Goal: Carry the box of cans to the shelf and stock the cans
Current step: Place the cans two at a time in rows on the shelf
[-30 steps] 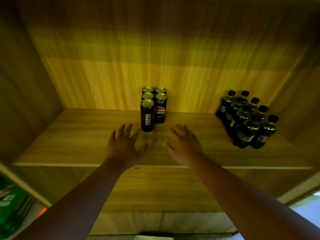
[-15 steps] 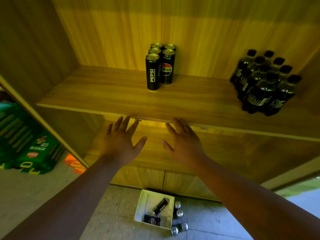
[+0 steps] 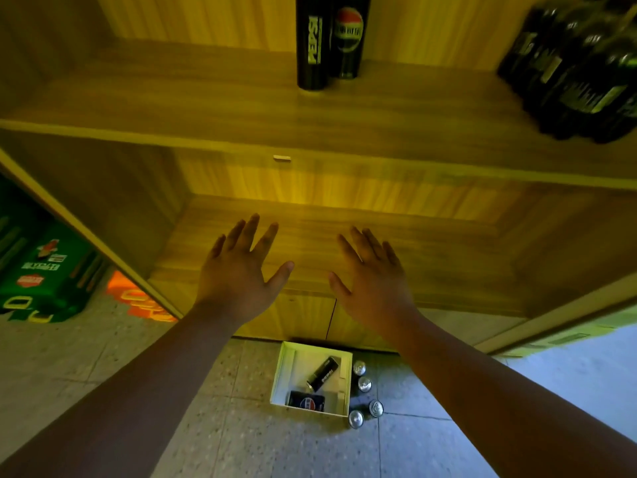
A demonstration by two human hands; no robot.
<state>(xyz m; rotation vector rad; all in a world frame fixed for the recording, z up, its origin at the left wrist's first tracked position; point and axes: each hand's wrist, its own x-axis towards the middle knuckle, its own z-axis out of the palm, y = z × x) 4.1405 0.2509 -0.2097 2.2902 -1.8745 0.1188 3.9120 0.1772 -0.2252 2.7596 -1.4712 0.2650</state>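
Note:
Black Pepsi cans (image 3: 312,46) stand in a tight group on the upper wooden shelf (image 3: 206,108), cut off by the top edge. A white box (image 3: 287,370) sits on the floor at the foot of the cabinet, with two black cans (image 3: 322,373) lying inside. Several more cans (image 3: 364,384) stand upright on the floor along its right side. My left hand (image 3: 238,274) and right hand (image 3: 372,281) are held out in front of the lower shelf, fingers spread, holding nothing, well above the box.
A pack of dark bottles (image 3: 579,70) stands on the upper shelf at the right. Green drink crates (image 3: 41,274) and an orange pack (image 3: 138,298) sit on the floor left of the cabinet. The lower shelf (image 3: 344,243) is bare wood.
My view has tilted down from the upper shelf to the floor, bringing the box into sight. Both hands have drawn back from the shelf and lowered, still spread and holding nothing.

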